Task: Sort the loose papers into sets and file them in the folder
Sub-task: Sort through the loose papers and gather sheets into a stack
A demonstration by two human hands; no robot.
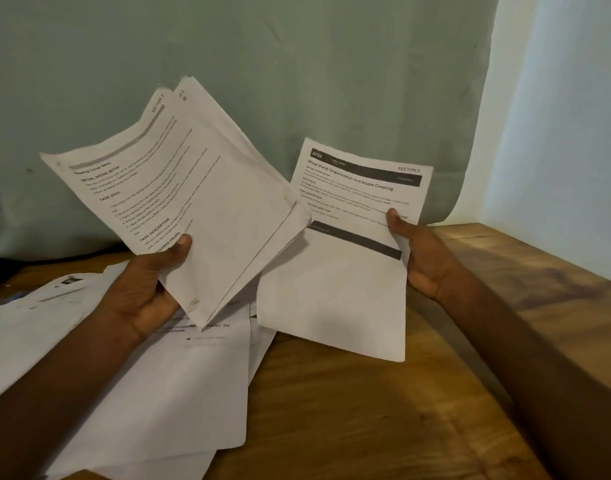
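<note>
A: What is the left hand (pixel 143 289) doing?

B: It is gripping a stack of papers (pixel 200 202), thumb lying across the printed top sheet and the other fingers clamped behind the lower edge. The stack is tilting to the left, raised above the wooden surface (pixel 349 410).

A: And the right hand (pixel 422 258)?

B: It is holding a single sheet (pixel 342 265) just to the right of the stack, thumb pressing on the front near the sheet's right edge, the remaining fingers curling out of sight behind it. The sheet's heading is reading "Shoe Rack Organization and Insole Cleaning", with "SECTION 1" handwritten in its upper right corner.

A: Are the stack and the sheet touching?

B: The stack's right corner is overlapping the sheet's left edge; whether they are actually touching, I cannot tell.

A: Where are the rest of the papers?

B: More loose papers (pixel 179 393) are lying spread on the surface, below and to the left of the stack, partly under the left forearm. A pale green wall (pixel 297 64) is standing behind the stack.

A: Is a folder showing?

B: I cannot make one out; only some dark, blurred things are sitting at the far left edge, left of the stack.
</note>
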